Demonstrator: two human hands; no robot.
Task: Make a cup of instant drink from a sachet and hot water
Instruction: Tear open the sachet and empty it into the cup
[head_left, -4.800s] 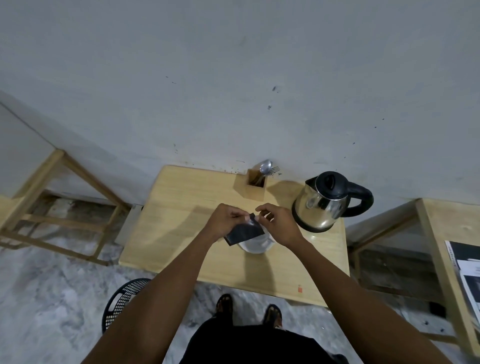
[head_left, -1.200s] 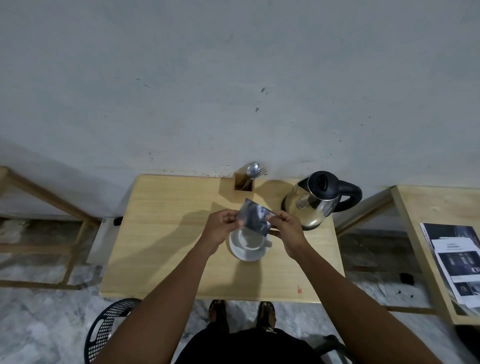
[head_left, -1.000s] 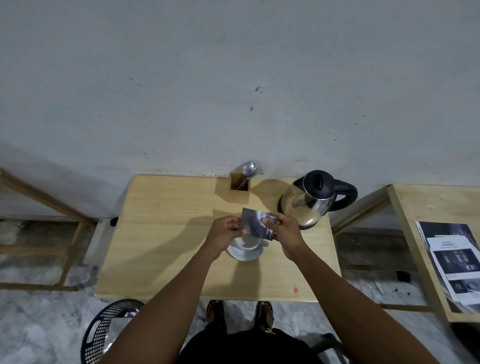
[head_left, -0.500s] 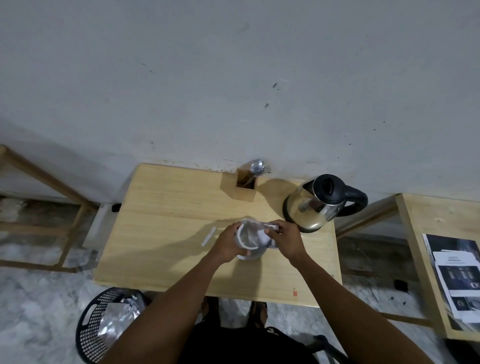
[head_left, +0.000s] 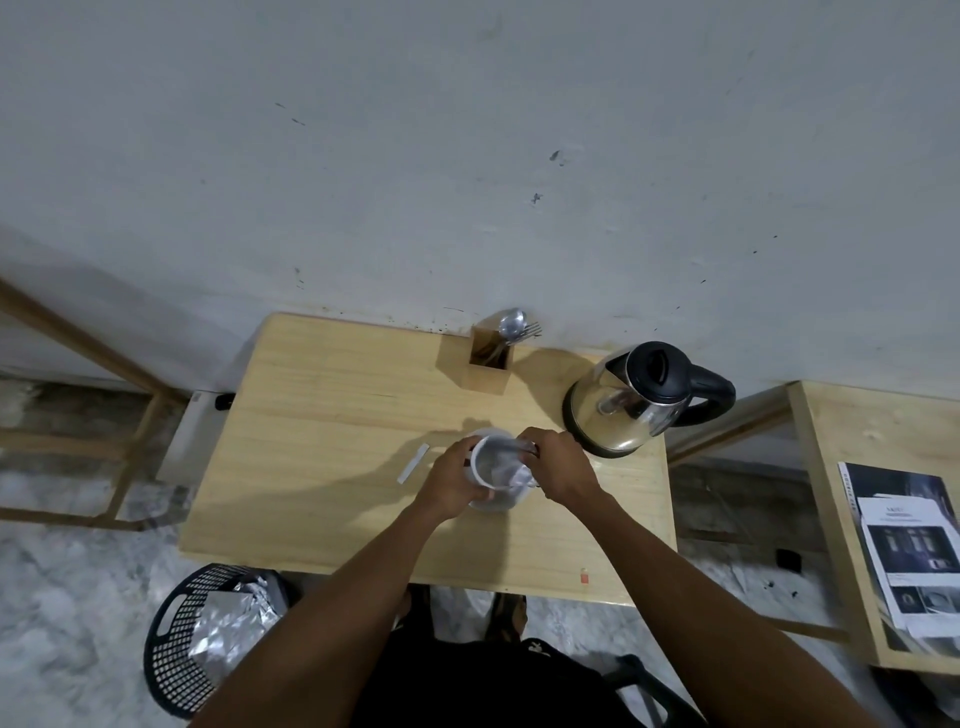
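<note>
A white cup (head_left: 480, 467) stands on a white saucer (head_left: 501, 503) near the middle of the wooden table (head_left: 322, 415). My left hand (head_left: 451, 483) is wrapped around the cup's left side. My right hand (head_left: 560, 462) pinches a silvery sachet (head_left: 511, 467) whose open end points down into the cup's mouth. A thin torn-off strip (head_left: 413, 464) lies on the table just left of my left hand. The steel kettle (head_left: 631, 410) with a black lid and handle stands to the right, close to my right hand.
A wooden holder (head_left: 487, 370) with a spoon and fork stands at the table's back edge by the wall. A black mesh bin (head_left: 208, 644) with foil inside sits on the floor at lower left. A second table (head_left: 831, 467) with printed papers (head_left: 914, 551) stands at right.
Both hands held the sachet above the cup before. Now the torn strip lies on the table, my left hand has gone to the cup, and the sachet is tipped into it.
</note>
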